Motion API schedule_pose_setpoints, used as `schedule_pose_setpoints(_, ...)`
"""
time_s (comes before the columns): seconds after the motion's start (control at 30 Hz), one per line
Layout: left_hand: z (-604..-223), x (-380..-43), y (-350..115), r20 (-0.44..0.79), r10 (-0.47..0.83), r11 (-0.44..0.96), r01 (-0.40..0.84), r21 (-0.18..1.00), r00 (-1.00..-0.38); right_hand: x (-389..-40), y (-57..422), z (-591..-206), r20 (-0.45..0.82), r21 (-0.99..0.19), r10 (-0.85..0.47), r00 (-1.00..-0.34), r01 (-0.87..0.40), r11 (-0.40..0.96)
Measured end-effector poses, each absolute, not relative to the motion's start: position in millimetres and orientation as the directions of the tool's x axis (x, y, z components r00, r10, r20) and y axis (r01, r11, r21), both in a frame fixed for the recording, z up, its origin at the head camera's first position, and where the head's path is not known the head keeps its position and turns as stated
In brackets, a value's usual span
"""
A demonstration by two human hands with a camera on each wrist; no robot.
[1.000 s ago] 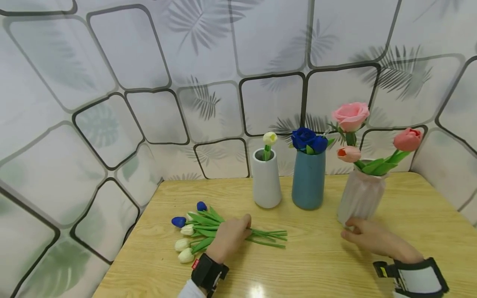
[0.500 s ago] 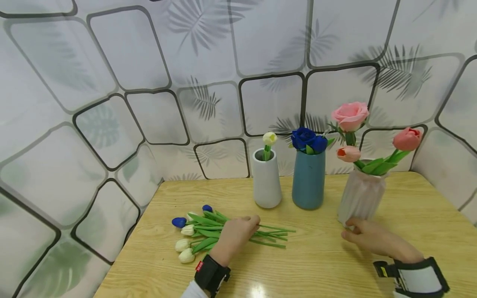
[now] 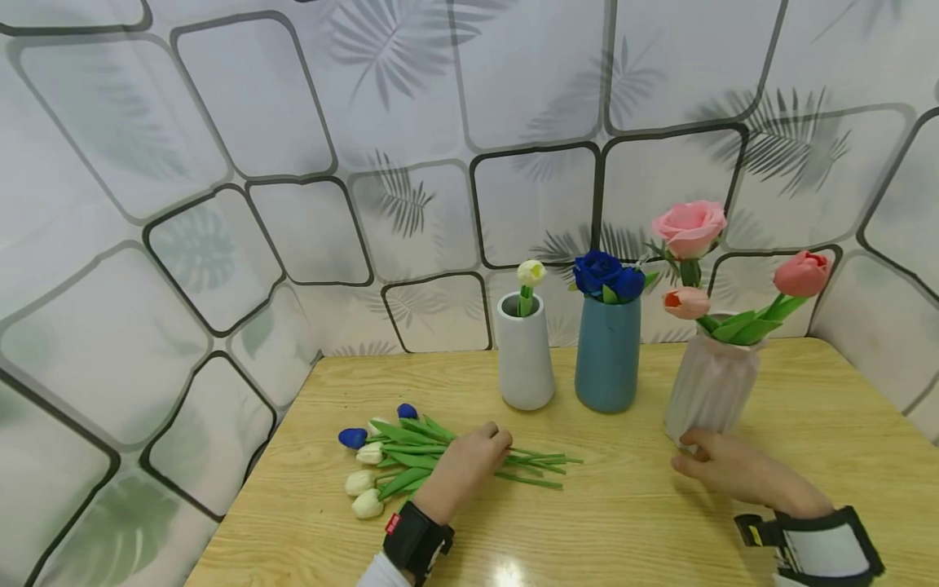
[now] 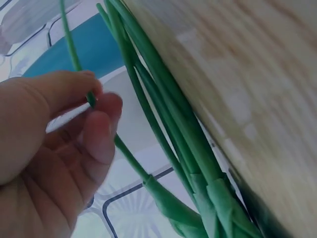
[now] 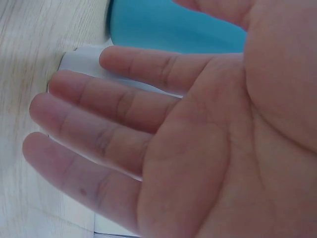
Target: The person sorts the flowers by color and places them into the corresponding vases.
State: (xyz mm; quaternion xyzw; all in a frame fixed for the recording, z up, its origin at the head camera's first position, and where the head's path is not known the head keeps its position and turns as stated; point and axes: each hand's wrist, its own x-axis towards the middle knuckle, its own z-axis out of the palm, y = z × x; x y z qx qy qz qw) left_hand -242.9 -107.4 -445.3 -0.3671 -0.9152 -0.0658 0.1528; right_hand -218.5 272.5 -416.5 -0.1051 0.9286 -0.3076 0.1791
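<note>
With its fingers (image 4: 100,135), the left hand (image 3: 469,465) pinched one stem (image 4: 128,154), perhaps to spare the petals (image 3: 359,483); the flowers (image 3: 407,459) lay on the tabletop (image 3: 623,522). The right hand (image 3: 744,473), fingers (image 5: 99,138) slightly spread, was near the pink vase (image 3: 711,387).

Green stems (image 4: 181,119), cream tulips (image 3: 359,482), leaf-patterned backdrop (image 3: 411,200)

white sleeves (image 3: 381,572) meet black wrist straps (image 3: 416,545), the left bearing a red tag (image 3: 392,523), the right a yellow mark (image 3: 754,535).
</note>
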Motion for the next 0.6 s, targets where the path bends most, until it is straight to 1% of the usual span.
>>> schedule_pose_setpoints(0.1, -445.3, -241.6, -106.6, 0.342, 0.621, 0.757, 0.652, -0.03, -0.705, -218.3, 272.7, -416.5, -0.259, -0.613, -0.313, -0.914, -0.095, 0.784)
schedule_pose_setpoints(0.17, -444.8, -240.4, -106.2, 0.373, 0.586, 0.788, 0.614, -0.054, -0.719, -218.1, 272.8, -416.3, -0.256, -0.613, -0.315, -0.914, -0.098, 0.784)
schedule_pose_setpoints(0.23, -445.0, -239.5, -106.3, 0.387, 0.546, 0.817, 0.574, -0.05, -0.743, -218.0, 272.7, -415.8, -0.258, -0.613, -0.315, -0.913, -0.097, 0.784)
schedule_pose_setpoints(0.27, -445.1, -239.1, -106.3, 0.387, 0.526, 0.826, 0.563, -0.023, -0.757, -218.0, 272.7, -415.6, -0.26, -0.613, -0.314, -0.913, -0.095, 0.784)
schedule_pose_setpoints(0.3, -444.8, -238.8, -106.5, 0.386, 0.508, 0.828, 0.56, 0.03, -0.77, -217.8, 272.6, -415.5, -0.261, -0.615, -0.313, -0.913, -0.093, 0.783)
schedule_pose_setpoints(0.37, -444.9, -239.0, -106.3, 0.361, 0.471, 0.811, 0.556, 0.182, -0.805, -217.4, 272.3, -415.4, -0.262, -0.618, -0.315, -0.912, -0.092, 0.781)
schedule_pose_setpoints(0.43, -445.0, -239.6, -105.6, 0.308, 0.429, 0.748, 0.526, 0.405, -0.849, -217.2, 271.9, -415.5, -0.262, -0.619, -0.315, -0.912, -0.092, 0.78)
schedule_pose_setpoints(0.5, -444.2, -239.0, -104.4, 0.243, 0.379, 0.629, 0.441, 0.64, -0.893, -217.1, 271.4, -415.5, -0.264, -0.618, -0.315, -0.912, -0.091, 0.781)
schedule_pose_setpoints(0.53, -444.1, -238.6, -103.3, 0.195, 0.352, 0.554, 0.371, 0.745, -0.916, -217.1, 271.1, -415.5, -0.264, -0.617, -0.316, -0.911, -0.092, 0.781)
schedule_pose_setpoints(0.6, -442.6, -236.7, -100.5, 0.098, 0.308, 0.342, 0.206, 0.917, -0.946, -217.2, 270.3, -415.3, -0.264, -0.611, -0.313, -0.912, -0.093, 0.786)
